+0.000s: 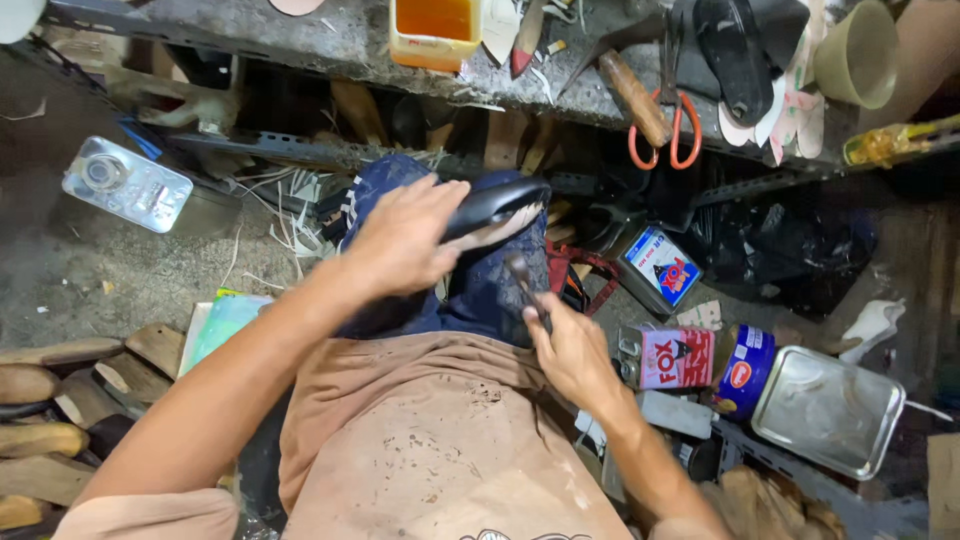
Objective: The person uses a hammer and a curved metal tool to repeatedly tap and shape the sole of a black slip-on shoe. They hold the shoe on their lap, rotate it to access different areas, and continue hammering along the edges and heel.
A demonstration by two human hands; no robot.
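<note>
Tan short-sleeved shirt (stained w/ specks), bare forearms, navy trousers.

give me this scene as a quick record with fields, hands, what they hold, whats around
left hand: left hand grips a black shoe over the lap
right hand: right hand holds a dark-handled tool just under the shoe
bench: scissors with orange handles, orange liquid tub
floor right: adhesive tins, metal tray
floor left: wooden shoe lasts

Single head cam, looking steeply down, close on lap and cluttered floor; workbench edge (330,45) at top.
</note>
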